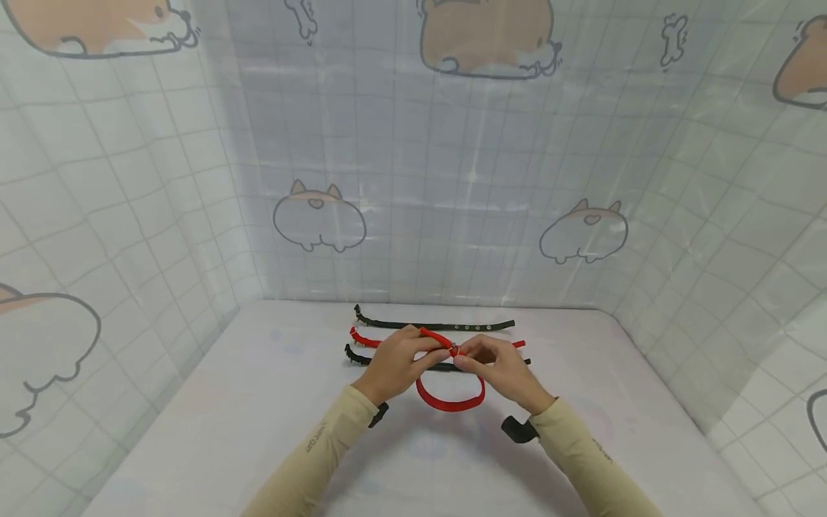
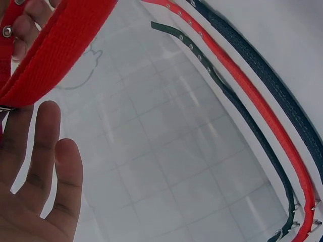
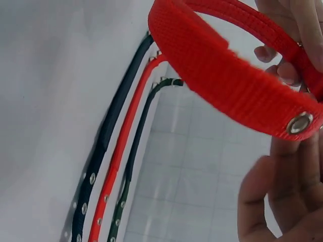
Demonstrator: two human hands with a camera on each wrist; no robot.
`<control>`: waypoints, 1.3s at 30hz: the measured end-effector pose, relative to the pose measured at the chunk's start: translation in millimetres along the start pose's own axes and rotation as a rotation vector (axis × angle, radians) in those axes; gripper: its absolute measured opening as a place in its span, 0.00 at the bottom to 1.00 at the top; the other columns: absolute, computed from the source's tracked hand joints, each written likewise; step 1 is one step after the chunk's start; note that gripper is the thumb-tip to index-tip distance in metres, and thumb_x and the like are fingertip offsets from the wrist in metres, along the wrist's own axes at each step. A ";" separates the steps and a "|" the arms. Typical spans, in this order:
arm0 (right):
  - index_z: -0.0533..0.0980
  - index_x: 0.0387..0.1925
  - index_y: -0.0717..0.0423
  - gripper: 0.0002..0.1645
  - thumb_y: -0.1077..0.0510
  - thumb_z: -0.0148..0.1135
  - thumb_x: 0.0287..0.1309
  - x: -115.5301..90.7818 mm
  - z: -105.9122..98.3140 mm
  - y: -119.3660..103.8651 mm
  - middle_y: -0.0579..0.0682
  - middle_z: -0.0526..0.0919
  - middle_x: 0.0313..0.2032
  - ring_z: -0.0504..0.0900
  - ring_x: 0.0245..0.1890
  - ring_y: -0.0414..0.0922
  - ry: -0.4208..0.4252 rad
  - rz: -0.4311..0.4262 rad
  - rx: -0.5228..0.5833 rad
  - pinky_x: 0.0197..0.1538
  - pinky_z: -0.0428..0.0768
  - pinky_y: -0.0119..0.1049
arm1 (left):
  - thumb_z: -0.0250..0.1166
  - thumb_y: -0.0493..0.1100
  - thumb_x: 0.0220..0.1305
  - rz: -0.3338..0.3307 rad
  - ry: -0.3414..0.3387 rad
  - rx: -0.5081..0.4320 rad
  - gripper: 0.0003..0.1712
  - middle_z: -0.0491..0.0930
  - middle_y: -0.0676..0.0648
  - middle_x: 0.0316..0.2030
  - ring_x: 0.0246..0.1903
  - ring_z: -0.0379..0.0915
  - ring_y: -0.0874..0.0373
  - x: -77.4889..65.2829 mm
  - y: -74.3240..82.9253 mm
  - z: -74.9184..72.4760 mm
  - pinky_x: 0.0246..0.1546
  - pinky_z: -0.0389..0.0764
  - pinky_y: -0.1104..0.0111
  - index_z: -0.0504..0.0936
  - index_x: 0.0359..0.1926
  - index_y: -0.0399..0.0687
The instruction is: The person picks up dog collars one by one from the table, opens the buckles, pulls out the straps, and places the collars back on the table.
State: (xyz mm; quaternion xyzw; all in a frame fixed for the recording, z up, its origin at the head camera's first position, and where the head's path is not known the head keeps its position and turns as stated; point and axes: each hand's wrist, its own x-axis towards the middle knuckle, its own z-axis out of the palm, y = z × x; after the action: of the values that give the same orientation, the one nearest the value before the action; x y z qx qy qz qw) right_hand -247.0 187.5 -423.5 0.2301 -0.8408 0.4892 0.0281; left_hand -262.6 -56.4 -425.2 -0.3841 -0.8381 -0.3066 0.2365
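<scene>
A red webbing collar [image 1: 450, 406] hangs in a loop between both hands, above the table. My left hand [image 1: 400, 361] pinches it by the buckle end, near a small metal buckle [image 2: 6, 108]. From the other side, my right hand [image 1: 504, 368] pinches the strap close to the same buckle. In the right wrist view a metal eyelet [image 3: 300, 122] shows on the red strap. How far the strap runs through the buckle is hidden by the fingers.
Behind the hands, a dark green collar [image 1: 420, 325], another red collar [image 3: 132, 113] and a black collar [image 3: 113, 113] lie stretched out side by side on the white table [image 1: 258, 402]. Tiled-print curtains [image 1: 446, 158] enclose the back and sides.
</scene>
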 end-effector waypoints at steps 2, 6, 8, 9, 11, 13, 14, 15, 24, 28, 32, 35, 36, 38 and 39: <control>0.83 0.44 0.43 0.13 0.44 0.72 0.61 -0.1 -0.5 1.0 0.46 0.85 0.35 0.84 0.37 0.46 0.002 -0.006 0.006 0.42 0.81 0.40 | 0.67 0.55 0.69 -0.003 -0.008 -0.009 0.14 0.83 0.60 0.33 0.34 0.72 0.57 0.0 -0.9 0.0 0.31 0.73 0.72 0.91 0.46 0.55; 0.83 0.46 0.45 0.13 0.47 0.71 0.63 -1.1 -2.9 4.0 0.50 0.85 0.34 0.83 0.37 0.50 -0.030 -0.020 0.033 0.40 0.80 0.40 | 0.66 0.56 0.69 -0.014 -0.030 -0.027 0.15 0.84 0.60 0.36 0.36 0.73 0.58 -0.9 -4.0 0.2 0.34 0.75 0.71 0.91 0.47 0.55; 0.82 0.48 0.45 0.13 0.48 0.70 0.64 -1.5 -4.2 5.5 0.51 0.85 0.35 0.83 0.38 0.51 -0.052 -0.024 0.040 0.41 0.80 0.41 | 0.67 0.55 0.69 -0.013 -0.035 -0.029 0.14 0.84 0.60 0.36 0.37 0.73 0.59 -1.5 -5.5 0.5 0.35 0.76 0.71 0.91 0.46 0.56; 0.82 0.49 0.45 0.13 0.48 0.70 0.64 -1.7 -4.6 6.2 0.50 0.85 0.36 0.83 0.38 0.51 -0.060 -0.023 0.038 0.42 0.80 0.41 | 0.67 0.54 0.68 -0.013 -0.037 -0.031 0.13 0.84 0.61 0.36 0.37 0.74 0.59 -1.5 -6.0 0.5 0.35 0.76 0.71 0.91 0.46 0.56; 0.81 0.50 0.45 0.14 0.48 0.69 0.65 -1.4 -4.9 6.6 0.50 0.85 0.38 0.83 0.39 0.51 -0.072 -0.023 0.039 0.43 0.81 0.42 | 0.68 0.54 0.68 -0.012 -0.035 -0.025 0.12 0.83 0.61 0.36 0.37 0.74 0.59 -1.4 -6.5 0.4 0.35 0.76 0.71 0.91 0.46 0.57; 0.81 0.50 0.44 0.14 0.47 0.69 0.65 -1.2 -4.6 6.4 0.49 0.86 0.40 0.83 0.39 0.48 -0.071 -0.022 0.027 0.44 0.81 0.42 | 0.69 0.53 0.68 -0.017 -0.034 -0.030 0.12 0.82 0.61 0.35 0.37 0.74 0.57 -1.1 -5.9 0.3 0.34 0.76 0.71 0.91 0.46 0.57; 0.81 0.49 0.44 0.14 0.47 0.69 0.65 -1.0 -4.2 6.2 0.48 0.86 0.40 0.84 0.40 0.47 -0.067 -0.023 0.021 0.45 0.81 0.41 | 0.68 0.53 0.68 -0.018 -0.034 -0.029 0.12 0.82 0.62 0.34 0.37 0.75 0.57 -0.9 -5.5 0.4 0.34 0.76 0.71 0.91 0.46 0.57; 0.81 0.49 0.45 0.14 0.47 0.69 0.65 -0.7 -3.5 5.6 0.47 0.86 0.40 0.84 0.39 0.46 -0.060 -0.027 0.016 0.45 0.82 0.41 | 0.68 0.53 0.68 -0.020 -0.032 -0.034 0.12 0.82 0.62 0.35 0.37 0.75 0.57 -0.7 -4.7 0.3 0.35 0.76 0.71 0.91 0.46 0.57; 0.83 0.46 0.42 0.13 0.46 0.71 0.62 0.5 -3.8 5.9 0.47 0.86 0.39 0.84 0.41 0.50 -0.038 -0.025 0.036 0.45 0.81 0.44 | 0.68 0.53 0.68 0.008 -0.010 -0.029 0.12 0.83 0.61 0.36 0.38 0.74 0.60 -0.3 -4.4 -0.2 0.36 0.77 0.71 0.91 0.45 0.55; 0.82 0.51 0.39 0.15 0.46 0.70 0.64 -1.4 -5.7 8.0 0.46 0.86 0.37 0.84 0.41 0.52 -0.050 -0.019 0.013 0.44 0.80 0.44 | 0.69 0.52 0.67 0.003 0.002 -0.015 0.10 0.84 0.62 0.37 0.39 0.73 0.64 -2.3 -6.3 -1.9 0.38 0.78 0.71 0.91 0.44 0.56; 0.83 0.49 0.40 0.15 0.44 0.71 0.62 -0.5 -4.0 5.1 0.44 0.86 0.37 0.85 0.40 0.50 -0.025 -0.043 -0.007 0.45 0.82 0.42 | 0.69 0.52 0.67 -0.011 -0.005 -0.020 0.11 0.85 0.61 0.38 0.40 0.73 0.65 -1.8 -5.6 -2.7 0.39 0.79 0.70 0.91 0.45 0.56; 0.83 0.45 0.42 0.15 0.43 0.72 0.61 1.5 -2.2 2.5 0.42 0.86 0.38 0.85 0.38 0.47 0.001 -0.058 -0.010 0.44 0.83 0.41 | 0.68 0.53 0.68 -0.010 -0.011 -0.018 0.12 0.85 0.60 0.38 0.41 0.73 0.65 -0.1 -5.0 -1.6 0.41 0.79 0.70 0.90 0.45 0.55; 0.83 0.45 0.42 0.14 0.43 0.72 0.61 2.0 -2.0 2.2 0.42 0.86 0.38 0.85 0.38 0.46 0.008 -0.060 -0.008 0.44 0.83 0.40 | 0.68 0.53 0.68 -0.007 -0.011 -0.017 0.12 0.85 0.60 0.38 0.41 0.73 0.65 0.4 -4.8 -1.5 0.41 0.79 0.70 0.90 0.45 0.56; 0.83 0.44 0.43 0.13 0.45 0.72 0.61 2.6 -2.2 2.4 0.42 0.86 0.39 0.85 0.37 0.45 0.015 -0.069 -0.002 0.43 0.82 0.40 | 0.68 0.53 0.68 0.007 -0.005 -0.021 0.11 0.85 0.60 0.38 0.41 0.74 0.64 1.4 -4.5 -1.7 0.41 0.80 0.70 0.91 0.45 0.55; 0.83 0.45 0.44 0.13 0.46 0.72 0.61 2.7 -2.8 2.5 0.42 0.86 0.40 0.85 0.38 0.45 0.015 -0.071 0.003 0.43 0.82 0.40 | 0.68 0.52 0.68 0.016 0.003 -0.022 0.11 0.85 0.60 0.38 0.41 0.74 0.64 1.8 -4.4 -2.0 0.41 0.79 0.70 0.90 0.45 0.56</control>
State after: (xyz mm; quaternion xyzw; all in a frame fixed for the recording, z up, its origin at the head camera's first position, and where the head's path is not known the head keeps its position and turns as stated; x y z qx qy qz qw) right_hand -250.9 190.0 -423.3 0.2563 -0.8311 0.4908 0.0514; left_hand -266.9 -59.1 -424.2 -0.3928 -0.8313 -0.3145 0.2360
